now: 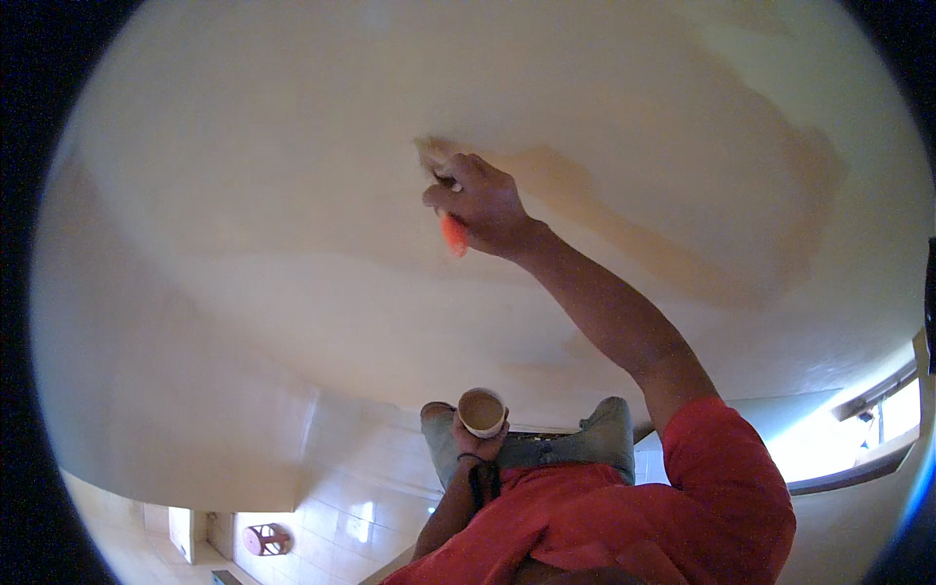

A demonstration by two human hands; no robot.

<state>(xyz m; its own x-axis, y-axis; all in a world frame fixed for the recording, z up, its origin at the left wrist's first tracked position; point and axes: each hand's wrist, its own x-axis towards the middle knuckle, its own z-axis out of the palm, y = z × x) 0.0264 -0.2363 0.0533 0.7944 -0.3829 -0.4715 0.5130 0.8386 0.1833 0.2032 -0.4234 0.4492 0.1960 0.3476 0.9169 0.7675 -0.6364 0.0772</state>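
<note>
In my right hand (490, 207) is a paintbrush (454, 234) with an orange handle, its fingers closed round it. The pale bristles touch the cream-coloured wall (322, 175) at the upper middle. Lower down, close to my lap, my left hand (480, 442) grips a cup (482, 413). A beige-brown liquid partly fills this cup, which is held with its opening up. To the right of the brush, under and beyond my right forearm, the wall's surface bears darker tan patches.
A small pink-red stool (267, 539) stands on the shiny tiled floor (336, 526) at the lower left. At the right, bright light comes through a window (892, 414). My bent knees are close to the wall's lower edge.
</note>
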